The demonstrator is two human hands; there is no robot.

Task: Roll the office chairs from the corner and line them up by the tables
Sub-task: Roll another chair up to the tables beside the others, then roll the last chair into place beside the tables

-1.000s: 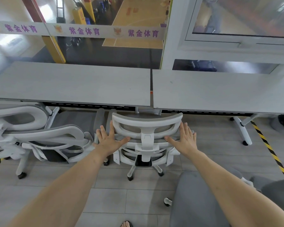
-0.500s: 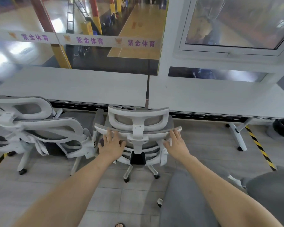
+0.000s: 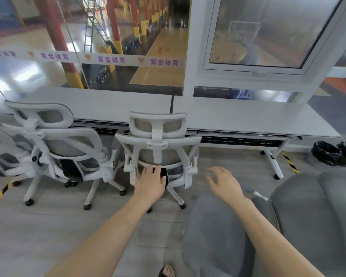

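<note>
While the worktop [image 3: 248, 116] runs beyond the fingers, the white office chair [image 3: 158, 144] stands just ahead of them, tucked at its edge beside a second chair [image 3: 68, 144]. Left hand [image 3: 151, 181] lies over the chair's lower back, fingers loosely spread; right hand [image 3: 224, 181] hovers apart from it, fingers spread, holding nothing.

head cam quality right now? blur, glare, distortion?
Head view: strong wide-angle bowing along the table edge; bright glare on the glass at left; right hand motion-smeared, left hand on the middle chair sharper; window pane hazy.
</note>
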